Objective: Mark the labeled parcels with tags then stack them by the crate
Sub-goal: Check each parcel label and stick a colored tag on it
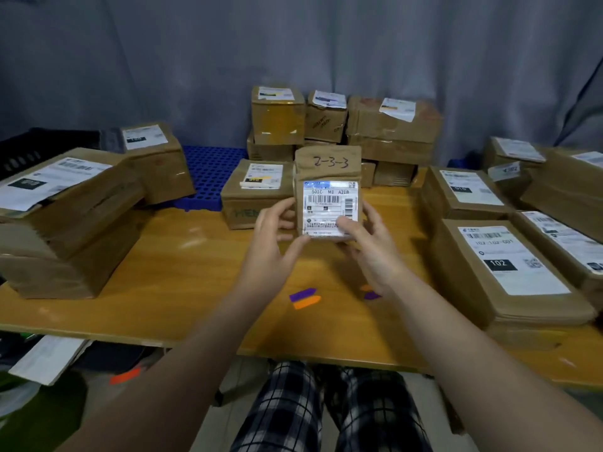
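Both the left hand (272,228) and right hand (368,243) grip a small labelled parcel (328,190) upright above the counter (182,275), tags (304,298) lying at six o'clock.

Small brown parcel (327,190), upright above the table, white label facing the camera; "2-3-3" handwritten on top. Purple tag (302,294) and orange tag (306,302) lie touching below it.

A parcel-sorting room: brown cardboard parcels (394,125) with shipping labels (507,259) crowd a wooden worktop (195,272), beside a blue plastic crate (212,171), before a grey curtain (293,44).
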The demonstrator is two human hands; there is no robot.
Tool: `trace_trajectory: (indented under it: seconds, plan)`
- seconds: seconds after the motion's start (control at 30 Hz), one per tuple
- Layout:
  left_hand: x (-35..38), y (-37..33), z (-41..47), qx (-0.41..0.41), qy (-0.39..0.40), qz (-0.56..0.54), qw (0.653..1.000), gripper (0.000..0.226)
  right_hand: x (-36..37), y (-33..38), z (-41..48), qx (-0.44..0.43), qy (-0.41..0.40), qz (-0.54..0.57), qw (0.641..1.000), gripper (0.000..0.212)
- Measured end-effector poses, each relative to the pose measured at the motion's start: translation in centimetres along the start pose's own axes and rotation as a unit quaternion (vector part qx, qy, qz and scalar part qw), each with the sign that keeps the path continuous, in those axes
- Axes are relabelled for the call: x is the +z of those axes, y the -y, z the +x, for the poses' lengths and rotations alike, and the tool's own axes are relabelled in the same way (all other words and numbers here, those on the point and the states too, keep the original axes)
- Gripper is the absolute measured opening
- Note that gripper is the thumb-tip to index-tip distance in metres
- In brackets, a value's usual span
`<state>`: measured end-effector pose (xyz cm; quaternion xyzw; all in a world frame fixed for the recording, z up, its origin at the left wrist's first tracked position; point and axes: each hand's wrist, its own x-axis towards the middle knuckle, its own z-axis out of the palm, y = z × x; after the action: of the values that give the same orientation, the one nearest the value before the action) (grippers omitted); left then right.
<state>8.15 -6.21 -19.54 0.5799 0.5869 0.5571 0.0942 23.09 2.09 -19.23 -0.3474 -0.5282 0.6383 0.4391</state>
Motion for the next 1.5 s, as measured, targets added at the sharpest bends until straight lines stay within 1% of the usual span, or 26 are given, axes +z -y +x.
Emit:
trace_trajectory:
  seconds: [0.17, 0.3, 0.37, 0.47, 0.5, 0.53, 0.57, 0.6, 0.67, 0.7, 0.73, 0.77, 0.87, 0.97, 1.0, 1.07, 1.1, 1.13, 1.2, 1.23, 1.27, 1.3, 1.33, 1.37, 1.43, 1.5]
  plan:
    - [2.1, 0.9, 1.0, -0.018, 0.009, -0.049, 0.999, 0.047, -2.3, -0.4, 0.9, -0.017, 0.009, -0.028, 0.999, 0.061]
    - [2.6, 1.0, 1.4, -0.013, 0.023, -0.054, 0.998, 0.046, -3.0, -0.8, 1.2, -0.011, -0.009, -0.044, 0.999, 0.070]
    - [2.6, 0.8, 1.5, -0.018, 0.029, -0.048, 0.998, 0.044, -3.2, -0.8, 1.2, -0.011, -0.018, -0.060, 0.998, 0.070]
    - [2.2, 0.2, 2.0, -0.075, 0.040, -0.027, 0.996, 0.036, -2.9, -0.5, 0.9, -0.005, -0.047, -0.097, 0.994, 0.063]
    - [2.0, 0.0, 2.1, -0.101, 0.061, -0.004, 0.993, 0.031, -2.8, -0.5, 0.9, 0.003, -0.064, -0.098, 0.993, 0.060]
    - [1.7, -0.2, 2.3, -0.130, 0.101, 0.034, 0.986, 0.027, -2.7, -0.6, 1.0, 0.015, -0.084, -0.102, 0.991, 0.057]
    - [1.3, -0.3, 2.3, -0.158, 0.164, 0.085, 0.970, 0.028, -2.6, -0.8, 1.1, 0.028, -0.108, -0.113, 0.987, 0.055]
    - [0.9, -0.3, 2.2, -0.183, 0.244, 0.146, 0.941, 0.033, -2.5, -1.0, 1.2, 0.042, -0.129, -0.129, 0.982, 0.054]
    - [0.3, 0.1, 1.7, -0.202, 0.390, 0.274, 0.856, 0.051, -2.4, -1.4, 1.4, 0.070, -0.159, -0.147, 0.974, 0.053]
    - [0.2, 0.4, 1.5, -0.198, 0.427, 0.321, 0.822, 0.056, -2.3, -1.6, 1.5, 0.076, -0.166, -0.156, 0.971, 0.052]
    - [0.1, 0.5, 1.2, -0.193, 0.442, 0.347, 0.804, 0.056, -2.2, -1.6, 1.4, 0.078, -0.170, -0.171, 0.967, 0.051]
    - [0.1, 0.7, 1.0, -0.190, 0.443, 0.356, 0.800, 0.051, -2.1, -1.7, 1.5, 0.079, -0.174, -0.190, 0.963, 0.052]
    - [0.1, 0.8, 0.7, -0.194, 0.431, 0.340, 0.813, 0.040, -1.7, -1.7, 1.7, 0.077, -0.165, -0.262, 0.948, 0.062]
    - [0.0, 1.1, 0.6, -0.202, 0.408, 0.320, 0.831, 0.038, -1.4, -1.7, 1.9, 0.071, -0.139, -0.295, 0.943, 0.062]
    - [-0.1, 1.3, 0.6, -0.205, 0.396, 0.305, 0.842, 0.038, -1.2, -1.4, 1.7, 0.067, -0.131, -0.296, 0.944, 0.063]
    - [-0.3, 1.7, 0.5, -0.217, 0.354, 0.263, 0.871, 0.036, -1.1, -1.3, 1.6, 0.037, -0.125, -0.321, 0.938, 0.074]
    - [-0.5, 1.9, 0.4, -0.226, 0.325, 0.245, 0.885, 0.036, -1.2, -1.4, 1.6, 0.004, -0.126, -0.364, 0.923, 0.078]
    - [-0.6, 2.0, 0.3, -0.230, 0.290, 0.232, 0.900, 0.035, -1.2, -1.2, 1.3, -0.036, -0.129, -0.410, 0.902, 0.073]
    - [-1.0, 2.3, 0.0, -0.233, 0.213, 0.194, 0.929, 0.033, -1.1, -0.9, 0.5, -0.157, -0.129, -0.469, 0.859, 0.055]
    - [-1.2, 2.3, -0.1, -0.246, 0.176, 0.138, 0.943, 0.032, -1.0, -0.6, 0.2, -0.222, -0.120, -0.476, 0.842, 0.048]
    - [-1.4, 2.0, -0.1, -0.265, 0.142, 0.056, 0.952, 0.031, -0.6, -0.2, -0.2, -0.276, -0.107, -0.480, 0.826, 0.040]
    - [-1.5, 1.6, 0.0, -0.278, 0.111, -0.029, 0.954, 0.031, -0.5, -0.2, -0.2, -0.327, -0.090, -0.483, 0.807, 0.034]
    - [-1.4, 1.1, 0.2, -0.275, 0.088, -0.087, 0.954, 0.032, -0.2, -0.2, -0.3, -0.372, -0.072, -0.492, 0.784, 0.030]
    - [-1.3, 0.6, 0.4, -0.256, 0.072, -0.117, 0.957, 0.032, 0.0, -0.5, -0.2, -0.407, -0.051, -0.496, 0.766, 0.029]
    - [-0.8, -0.4, 0.7, -0.207, 0.061, -0.160, 0.963, 0.024, 0.7, -1.0, -0.1, -0.434, -0.018, -0.491, 0.756, 0.030]
    - [-0.2, -1.1, 0.7, -0.178, 0.057, -0.195, 0.963, 0.013, 1.4, -1.5, -0.3, -0.431, -0.014, -0.476, 0.766, 0.033]
